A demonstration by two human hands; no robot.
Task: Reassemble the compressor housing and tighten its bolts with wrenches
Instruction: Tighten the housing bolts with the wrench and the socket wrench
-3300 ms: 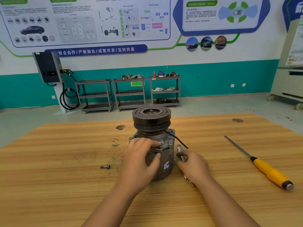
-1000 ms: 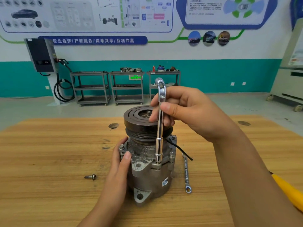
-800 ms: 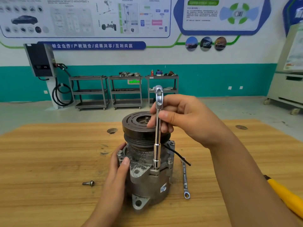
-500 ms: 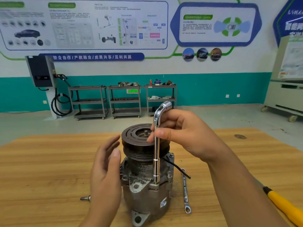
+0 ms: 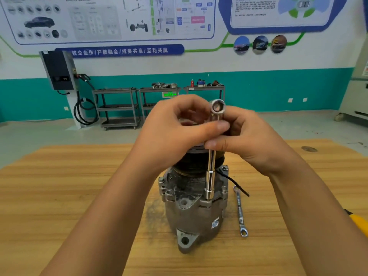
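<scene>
- A chrome L-shaped socket wrench is gripped near its top by both the right hand and the left hand, fingers closed round the shaft.
- Its lower socket is seated on a bolt of the upright grey cast-metal compressor housing, assembled on the wooden table.
- Tightening is judged unfinished; a flat steel ring spanner lies unused beside it.

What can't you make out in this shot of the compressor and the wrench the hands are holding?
All in the head view:
- Bolt under the socket wrench: its lower end covers it.
- Pulley top of the compressor: behind the left hand and right hand.
- Yellow handle: cut by the right edge and forearm.
- Flat wrench markings: too small.
</scene>
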